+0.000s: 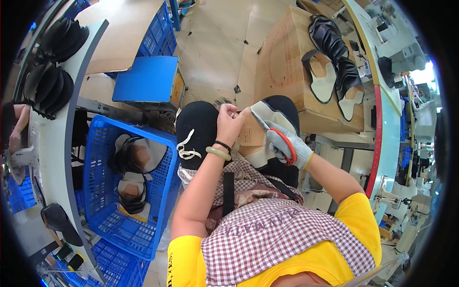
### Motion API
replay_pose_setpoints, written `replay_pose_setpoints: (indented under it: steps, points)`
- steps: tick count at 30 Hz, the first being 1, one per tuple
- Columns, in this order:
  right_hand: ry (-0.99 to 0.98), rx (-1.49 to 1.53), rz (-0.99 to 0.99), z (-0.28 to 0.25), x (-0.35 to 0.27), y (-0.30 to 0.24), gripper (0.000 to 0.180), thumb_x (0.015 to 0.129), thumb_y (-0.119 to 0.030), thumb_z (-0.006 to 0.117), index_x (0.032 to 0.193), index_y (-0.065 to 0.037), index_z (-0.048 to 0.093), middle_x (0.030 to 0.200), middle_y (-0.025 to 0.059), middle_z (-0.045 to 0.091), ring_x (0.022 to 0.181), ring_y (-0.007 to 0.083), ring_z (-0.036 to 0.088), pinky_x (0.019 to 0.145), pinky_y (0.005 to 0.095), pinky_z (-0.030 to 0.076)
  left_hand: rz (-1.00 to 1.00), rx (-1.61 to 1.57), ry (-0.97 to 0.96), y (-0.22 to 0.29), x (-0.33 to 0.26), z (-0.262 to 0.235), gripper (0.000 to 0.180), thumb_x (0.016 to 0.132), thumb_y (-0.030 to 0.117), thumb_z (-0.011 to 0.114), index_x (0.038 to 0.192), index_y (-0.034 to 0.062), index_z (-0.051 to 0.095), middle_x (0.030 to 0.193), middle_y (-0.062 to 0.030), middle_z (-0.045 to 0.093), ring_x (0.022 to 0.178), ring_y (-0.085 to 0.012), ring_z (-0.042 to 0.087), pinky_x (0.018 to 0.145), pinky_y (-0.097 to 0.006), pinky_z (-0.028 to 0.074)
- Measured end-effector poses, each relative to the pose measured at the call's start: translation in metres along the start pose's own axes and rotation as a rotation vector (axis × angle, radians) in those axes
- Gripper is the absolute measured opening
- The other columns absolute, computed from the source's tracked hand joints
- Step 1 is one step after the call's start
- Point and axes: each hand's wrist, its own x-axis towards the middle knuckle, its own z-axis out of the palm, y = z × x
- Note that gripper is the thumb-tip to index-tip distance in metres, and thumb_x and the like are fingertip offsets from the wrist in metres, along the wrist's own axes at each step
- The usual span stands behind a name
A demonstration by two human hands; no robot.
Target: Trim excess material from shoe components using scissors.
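Across my lap lies a shoe upper [252,135], with a cream lining, a tan patch and a dark outer edge. My left hand [230,125] is bare, with a pale bangle and a dark band at the wrist. Its curled fingers pinch the upper's left edge near the top. A white knit glove covers my right hand [290,144], which grips the red-handled scissors [289,146]. Their blades point up and left, lying over the cream lining near my left fingertips. Whether the blades are parted is hard to make out.
A blue plastic basket [165,210] holding several shoe uppers stands at my left. On my right, a cardboard box [275,71] carries more black uppers [330,43]. A blue-topped stool [146,79] is ahead left. Worktables flank both sides; the left one [62,143] bears stacked black pieces.
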Motion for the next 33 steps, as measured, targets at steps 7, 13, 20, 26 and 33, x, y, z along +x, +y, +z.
replay_pose_setpoints:
  steps: [7,13,20,26,33]
  points:
    - [-0.018,0.063,0.038,-0.013,0.004,0.008,0.060,0.092,-0.040,0.056,0.144,-0.017,0.036,0.068,-0.0024,0.050,0.047,0.0048,0.043,0.040,0.0199,0.037,-0.170,0.481,-0.307,0.009,0.021,-0.005,0.025,0.082,0.022,0.070,0.072,0.0020,0.060,0.064,-0.0007,0.057,0.061,-0.0104,0.058,0.055,-0.022,0.045]
    - [-0.109,0.120,-0.011,-0.021,0.000,0.012,0.061,0.092,-0.040,0.054,0.145,-0.017,0.034,0.069,-0.0016,0.051,0.046,0.0052,0.042,0.040,0.0203,0.037,-0.531,-0.196,-0.559,0.024,0.025,-0.019,0.011,0.090,0.011,0.059,0.080,0.0111,0.055,0.079,0.0028,0.055,0.068,-0.0068,0.054,0.058,-0.022,0.049]
    - [-0.202,0.340,0.025,-0.019,-0.026,0.013,0.044,0.095,-0.037,0.050,0.132,-0.013,0.044,0.071,-0.0020,0.053,0.046,0.0042,0.043,0.041,0.0193,0.038,-0.372,-0.521,-0.518,0.047,-0.021,-0.034,0.012,0.092,0.009,0.057,0.081,0.0081,0.055,0.079,0.0026,0.056,0.070,-0.0062,0.056,0.066,-0.025,0.054]
    - [-0.362,0.438,-0.014,-0.005,-0.031,0.011,0.042,0.094,-0.039,0.053,0.125,-0.012,0.047,0.074,-0.0016,0.055,0.050,0.0023,0.044,0.042,0.0174,0.037,-0.105,-0.617,-0.413,0.065,-0.061,-0.034,0.006,0.090,0.003,0.058,0.085,0.0038,0.055,0.091,-0.0043,0.061,0.092,-0.0187,0.064,0.091,-0.033,0.050]
    - [-0.454,0.516,-0.130,0.006,-0.026,0.020,0.065,0.092,-0.040,0.059,0.144,-0.014,0.032,0.074,-0.0029,0.053,0.054,0.0012,0.047,0.044,0.0141,0.038,0.015,-0.481,-0.156,0.048,-0.091,-0.010,0.011,0.089,0.004,0.062,0.081,0.0050,0.055,0.078,0.0046,0.053,0.072,-0.0033,0.046,0.072,-0.019,0.041]
